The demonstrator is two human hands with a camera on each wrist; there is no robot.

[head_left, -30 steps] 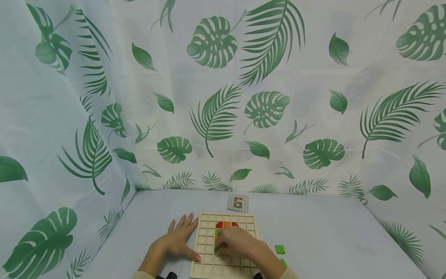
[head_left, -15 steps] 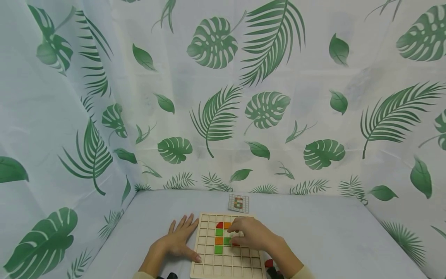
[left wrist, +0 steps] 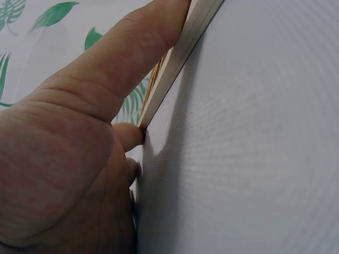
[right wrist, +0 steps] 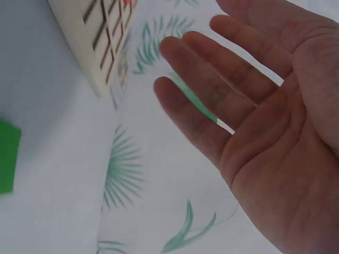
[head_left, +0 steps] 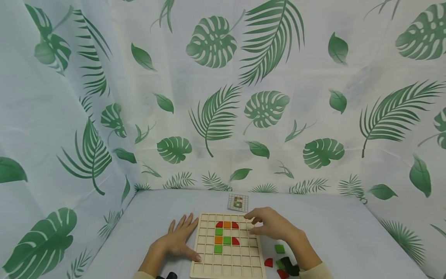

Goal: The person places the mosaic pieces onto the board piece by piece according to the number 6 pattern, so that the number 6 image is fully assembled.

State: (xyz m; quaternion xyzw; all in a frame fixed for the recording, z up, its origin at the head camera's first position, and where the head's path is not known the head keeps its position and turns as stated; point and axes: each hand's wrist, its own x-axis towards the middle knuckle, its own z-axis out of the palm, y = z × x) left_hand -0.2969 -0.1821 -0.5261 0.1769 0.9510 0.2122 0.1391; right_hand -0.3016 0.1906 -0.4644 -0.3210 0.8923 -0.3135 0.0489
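A pale wooden grid board (head_left: 223, 267) lies on the table. In its cells sit red quarter-round tiles (head_left: 235, 241), orange square tiles (head_left: 218, 240) and green square tiles (head_left: 218, 248). My left hand (head_left: 178, 240) rests at the board's left side with spread fingers, its thumb on the edge. The left wrist view has that thumb (left wrist: 143, 47) against the wooden side. Over the board's far right corner hovers my right hand (head_left: 273, 224), fingers loosely bent. In the right wrist view, the fingers (right wrist: 212, 106) of that hand hold nothing.
To the board's right lie loose tiles, among them a green square (head_left: 280, 248) and a red quarter-round (head_left: 268, 262). Behind the board is a small card (head_left: 238, 202) with a coloured pattern on a grid. A leaf-printed curtain (head_left: 223, 170) encloses the table.
My right hand has drawn back from the middle of the board to its far right corner, uncovering the tiles and the loose pieces beside it. The left hand has stayed in place.
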